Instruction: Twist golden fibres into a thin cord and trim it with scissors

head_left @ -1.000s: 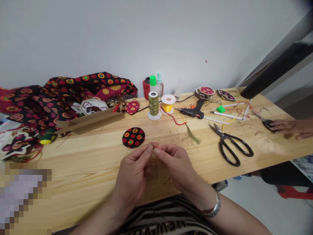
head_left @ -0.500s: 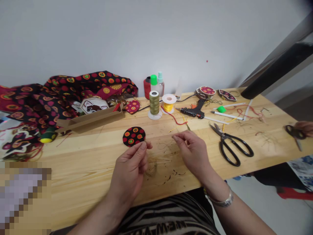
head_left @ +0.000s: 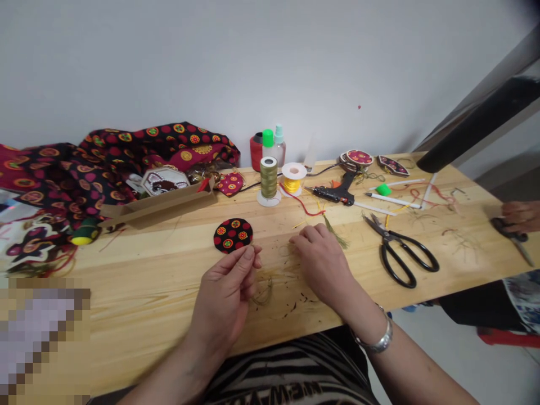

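Observation:
My left hand [head_left: 228,292] hovers just above the wooden table [head_left: 160,281], thumb and forefinger pinched together on a thin strand I can barely make out. A loose tangle of olive threads [head_left: 265,292] lies right beside it. My right hand [head_left: 323,261] rests knuckles-up on the table with its fingers curled down onto scattered thread bits. A round black fabric disc with red and yellow dots [head_left: 233,235] lies just beyond my left hand. A small olive tassel [head_left: 337,236] lies by my right hand's far side.
Black scissors [head_left: 400,253], a glue gun [head_left: 335,193], olive [head_left: 268,177] and yellow [head_left: 292,179] thread spools, bottles [head_left: 270,146], a cardboard box [head_left: 160,205] and patterned cloth [head_left: 105,163] lie around. Another person's hand [head_left: 521,216] holds small scissors at the right edge.
My hands, pinched together a second ago, have parted. The right hand moved right and lowered onto the table. The other person's hand drew back towards the right edge with small scissors.

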`<state>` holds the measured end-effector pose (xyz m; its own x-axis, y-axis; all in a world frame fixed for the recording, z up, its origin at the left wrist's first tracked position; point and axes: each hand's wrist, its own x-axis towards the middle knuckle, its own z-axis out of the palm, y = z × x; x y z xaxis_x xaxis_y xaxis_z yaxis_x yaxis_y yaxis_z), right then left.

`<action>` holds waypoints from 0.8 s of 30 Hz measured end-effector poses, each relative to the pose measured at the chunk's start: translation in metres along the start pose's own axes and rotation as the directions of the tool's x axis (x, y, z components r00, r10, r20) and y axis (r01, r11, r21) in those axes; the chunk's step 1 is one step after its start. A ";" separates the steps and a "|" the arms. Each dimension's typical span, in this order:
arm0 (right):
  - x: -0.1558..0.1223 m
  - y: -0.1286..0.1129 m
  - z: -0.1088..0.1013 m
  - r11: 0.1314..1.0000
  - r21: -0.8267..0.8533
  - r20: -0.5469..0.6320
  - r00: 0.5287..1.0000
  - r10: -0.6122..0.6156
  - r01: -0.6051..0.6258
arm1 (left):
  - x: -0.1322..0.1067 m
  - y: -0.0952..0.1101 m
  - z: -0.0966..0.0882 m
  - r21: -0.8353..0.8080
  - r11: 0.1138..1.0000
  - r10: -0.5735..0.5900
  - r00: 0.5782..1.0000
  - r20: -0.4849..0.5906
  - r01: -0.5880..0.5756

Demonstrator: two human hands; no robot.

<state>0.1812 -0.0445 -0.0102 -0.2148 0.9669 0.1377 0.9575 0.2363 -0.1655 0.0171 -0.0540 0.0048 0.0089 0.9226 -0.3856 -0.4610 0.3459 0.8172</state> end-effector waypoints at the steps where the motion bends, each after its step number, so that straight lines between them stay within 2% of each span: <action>1: 0.001 0.001 0.000 1.000 -0.012 0.008 1.000 -0.005 0.006 | 0.000 0.000 0.000 0.001 1.000 0.000 1.000 0.001 0.000; 6: 0.002 0.005 0.004 1.000 0.012 -0.010 1.000 -0.006 0.006 | 0.001 0.000 0.001 -0.007 1.000 -0.007 1.000 -0.002 0.007; 9: 0.002 0.005 0.003 0.981 0.191 -0.067 0.997 0.047 -0.033 | 0.000 -0.001 0.001 -0.015 1.000 -0.010 1.000 0.006 0.010; 12: 0.001 0.006 -0.001 0.914 0.401 -0.103 0.989 0.105 -0.056 | 0.000 -0.001 0.000 -0.013 1.000 -0.026 1.000 0.004 0.026; 14: 0.001 0.007 -0.003 0.883 0.466 -0.105 0.987 0.119 -0.057 | 0.001 -0.002 0.000 -0.010 0.999 -0.032 0.999 -0.005 0.032; 16: 0.001 0.009 -0.003 0.896 0.441 -0.109 0.988 0.111 -0.052 | 0.001 -0.002 0.000 -0.011 1.000 -0.029 1.000 -0.004 0.029; 20: 0.001 0.013 0.000 0.975 0.223 -0.104 0.994 0.018 0.006 | 0.000 -0.001 0.001 -0.018 0.999 -0.033 0.999 0.013 0.033; 24: 0.004 0.013 0.005 0.998 0.040 -0.043 0.998 -0.049 0.051 | 0.000 0.000 0.002 -0.019 0.999 -0.035 0.999 0.015 0.036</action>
<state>0.1919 -0.0372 -0.0167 -0.2528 0.9491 0.1876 0.9369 0.2885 -0.1973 0.0191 -0.0542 0.0054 0.0388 0.9124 -0.4075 -0.4770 0.3752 0.7948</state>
